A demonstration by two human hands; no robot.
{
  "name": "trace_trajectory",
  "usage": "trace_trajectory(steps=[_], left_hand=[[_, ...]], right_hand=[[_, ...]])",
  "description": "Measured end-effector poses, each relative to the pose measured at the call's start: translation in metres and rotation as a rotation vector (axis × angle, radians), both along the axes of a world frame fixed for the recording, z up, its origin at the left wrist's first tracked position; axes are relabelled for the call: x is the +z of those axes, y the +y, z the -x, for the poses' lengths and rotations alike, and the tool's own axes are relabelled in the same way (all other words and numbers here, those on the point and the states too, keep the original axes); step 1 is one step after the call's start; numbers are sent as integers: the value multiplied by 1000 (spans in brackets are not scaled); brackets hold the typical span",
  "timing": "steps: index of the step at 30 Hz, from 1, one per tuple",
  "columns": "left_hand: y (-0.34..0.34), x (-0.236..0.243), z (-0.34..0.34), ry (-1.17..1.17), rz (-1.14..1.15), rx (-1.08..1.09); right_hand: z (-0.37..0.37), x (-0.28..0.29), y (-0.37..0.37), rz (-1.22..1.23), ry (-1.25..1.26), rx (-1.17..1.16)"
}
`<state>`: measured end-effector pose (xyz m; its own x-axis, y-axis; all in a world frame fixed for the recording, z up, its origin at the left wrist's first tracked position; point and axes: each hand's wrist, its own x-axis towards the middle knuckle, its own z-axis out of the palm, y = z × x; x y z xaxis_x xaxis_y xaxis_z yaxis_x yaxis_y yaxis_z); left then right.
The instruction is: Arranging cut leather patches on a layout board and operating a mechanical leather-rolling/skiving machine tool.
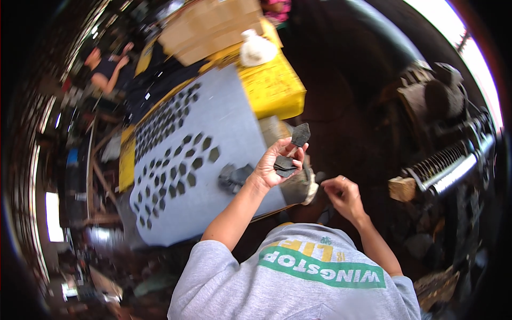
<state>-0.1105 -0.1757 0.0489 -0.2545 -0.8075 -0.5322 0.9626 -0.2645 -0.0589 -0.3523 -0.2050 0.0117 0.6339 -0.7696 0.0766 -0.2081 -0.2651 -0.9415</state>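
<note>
Left hand [268,165] grips a dark stack [285,167], one piece [301,135] up at its fingertips, right hand [345,197] curled nearby, can't tell if holding anything, laid-out pieces [214,154] on grey sheet [232,109] left of both; looks like piece-handling step, next move likely calls for light pinch.

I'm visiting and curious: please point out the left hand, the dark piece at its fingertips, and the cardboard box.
Left hand [270,162]: head view, its middle.
Raised dark piece [301,135]: head view, flat face.
Cardboard box [210,31]: head view, side panel.
</note>
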Motion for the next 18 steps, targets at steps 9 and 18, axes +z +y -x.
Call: trace_trajectory(steps=[9, 18], left_hand=[[153, -20, -68, -267, -56, 461], [277, -25, -122, -896, -372, 445]], right_hand=[[-111, 38, 29, 123, -78, 117], [-176, 41, 69, 220, 15, 440]])
